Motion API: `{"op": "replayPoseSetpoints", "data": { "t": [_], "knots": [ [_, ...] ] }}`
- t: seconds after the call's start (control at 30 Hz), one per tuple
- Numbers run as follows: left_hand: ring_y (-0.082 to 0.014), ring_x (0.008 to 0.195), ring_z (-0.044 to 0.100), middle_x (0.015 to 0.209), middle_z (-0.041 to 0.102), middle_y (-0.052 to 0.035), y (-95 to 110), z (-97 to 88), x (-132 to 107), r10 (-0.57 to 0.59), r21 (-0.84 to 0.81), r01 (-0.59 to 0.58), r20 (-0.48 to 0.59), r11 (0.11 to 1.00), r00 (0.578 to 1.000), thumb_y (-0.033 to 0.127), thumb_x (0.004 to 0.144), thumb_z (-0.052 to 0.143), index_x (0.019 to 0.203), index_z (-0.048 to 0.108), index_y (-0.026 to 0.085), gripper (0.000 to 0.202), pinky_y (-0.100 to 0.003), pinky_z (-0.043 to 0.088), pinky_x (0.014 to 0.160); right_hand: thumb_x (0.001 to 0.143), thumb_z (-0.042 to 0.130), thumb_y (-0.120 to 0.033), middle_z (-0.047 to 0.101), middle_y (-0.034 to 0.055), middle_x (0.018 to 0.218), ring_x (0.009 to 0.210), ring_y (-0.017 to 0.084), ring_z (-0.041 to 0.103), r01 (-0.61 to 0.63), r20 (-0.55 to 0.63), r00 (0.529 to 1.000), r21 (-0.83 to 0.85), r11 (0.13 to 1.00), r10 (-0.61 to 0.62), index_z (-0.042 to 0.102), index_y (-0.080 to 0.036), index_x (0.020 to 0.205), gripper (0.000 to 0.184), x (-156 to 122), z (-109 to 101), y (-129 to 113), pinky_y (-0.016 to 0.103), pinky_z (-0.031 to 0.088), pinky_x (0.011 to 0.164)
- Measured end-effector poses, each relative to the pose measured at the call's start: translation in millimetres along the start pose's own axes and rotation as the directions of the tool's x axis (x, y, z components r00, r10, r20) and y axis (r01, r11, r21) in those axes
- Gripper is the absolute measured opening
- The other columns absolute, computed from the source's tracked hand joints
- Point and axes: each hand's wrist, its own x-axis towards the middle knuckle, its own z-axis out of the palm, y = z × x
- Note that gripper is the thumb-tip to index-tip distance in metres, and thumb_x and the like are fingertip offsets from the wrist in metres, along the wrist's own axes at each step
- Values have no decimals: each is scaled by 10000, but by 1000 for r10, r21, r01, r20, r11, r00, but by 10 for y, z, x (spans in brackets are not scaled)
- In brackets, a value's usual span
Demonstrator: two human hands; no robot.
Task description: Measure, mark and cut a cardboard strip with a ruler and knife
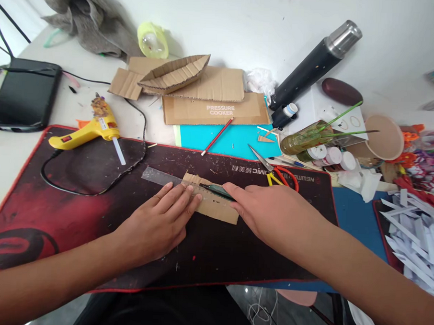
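Note:
A small piece of brown cardboard (220,211) lies on the dark desk mat (206,253). Across its upper part rests a clear ruler (157,176), whose left end sticks out past the cardboard. My left hand (166,218) lies over the ruler and the cardboard, fingers stretched out and pressing down. Closed around a green utility knife (218,191), my right hand (268,208) keeps the blade low along the cardboard, close to the ruler. The exact contact of the blade tip is hard to make out.
A yellow glue gun (85,133) with its cord lies left. Behind are a boat-shaped cardboard piece (175,77), a red pencil (218,136) and a blue sheet (192,137). Red-handled scissors (284,175), a black thermos (310,71) and white paper strips (417,238) are to the right.

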Motion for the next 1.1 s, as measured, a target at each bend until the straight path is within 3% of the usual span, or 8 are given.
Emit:
{"op": "replayPoseSetpoints", "data": {
  "t": [0.47, 0.73, 0.93, 1.1],
  "knots": [
    [-351, 1427, 625, 1527, 711, -187, -2, 3, -6, 4, -8, -4, 9, 1000, 1000, 352, 1065, 547, 1559, 644, 94, 566, -509, 462, 1262, 1169, 494, -257, 831, 106, 1080, 811, 256, 796, 48, -14, 999, -41, 998, -48, 483, -206, 1711, 544, 51, 73, 40, 344, 341, 553],
    [-356, 1444, 626, 1555, 695, -183, 3, 5, -14, -6, -22, 6, 23, 1000, 1000, 356, 1071, 555, 1566, 634, 96, 564, -518, 463, 1275, 1106, 562, -199, 809, 118, 1033, 717, 221, 772, 52, -5, 999, -148, 988, -53, 430, -204, 1745, 653, 42, 135, 21, 320, 300, 509],
    [-342, 1441, 634, 1555, 700, -169, 1, -25, -4, -11, -18, 12, 43, 1000, 999, 349, 1077, 540, 1558, 647, 121, 543, -504, 483, 1264, 1175, 462, -258, 833, 133, 1067, 836, 245, 800, 82, -56, 995, -31, 996, -84, 509, -173, 1681, 515, 89, 63, 19, 311, 417, 590],
    [-360, 1433, 624, 1542, 701, -197, 0, -9, -1, 4, -10, -4, 17, 1000, 1000, 344, 1079, 536, 1559, 638, 79, 558, -522, 481, 1248, 1138, 490, -199, 814, 131, 1005, 776, 233, 784, 67, -70, 995, -80, 995, -73, 506, -169, 1685, 549, 54, 101, -9, 315, 382, 566]
  ]
}}
